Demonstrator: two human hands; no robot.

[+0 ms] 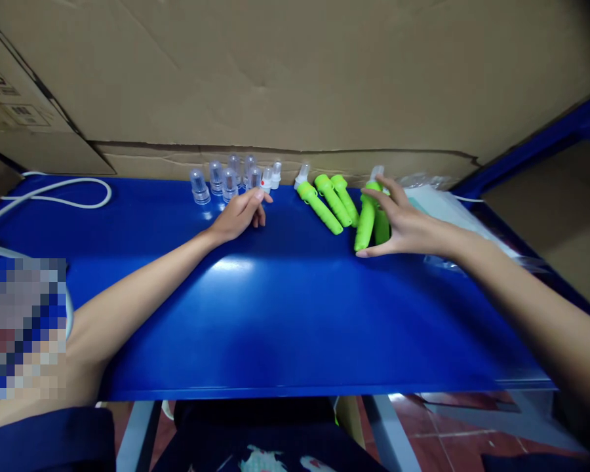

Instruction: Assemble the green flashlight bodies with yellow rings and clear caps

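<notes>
My right hand (402, 223) spans a bright green ridged plastic tube (366, 225), thumb at its lower end and fingers near its top. Another green piece shows partly behind it, under the palm. Just left of that hand, several more green tubes (320, 208) lie slanted on the blue table. My left hand (238, 216) hangs loosely half curled over the table, with nothing visible in it. Behind its fingers stand several clear domed plastic caps (199, 187) and small white pieces with clear tips (276, 176). One white piece carries a red dot.
The blue table (275, 314) backs onto a tall cardboard sheet (285, 78). Clear plastic bags (442, 203) lie at the right. A white cable (86, 206) loops across the left side. Blue metal frame bars (541, 141) rise at the right.
</notes>
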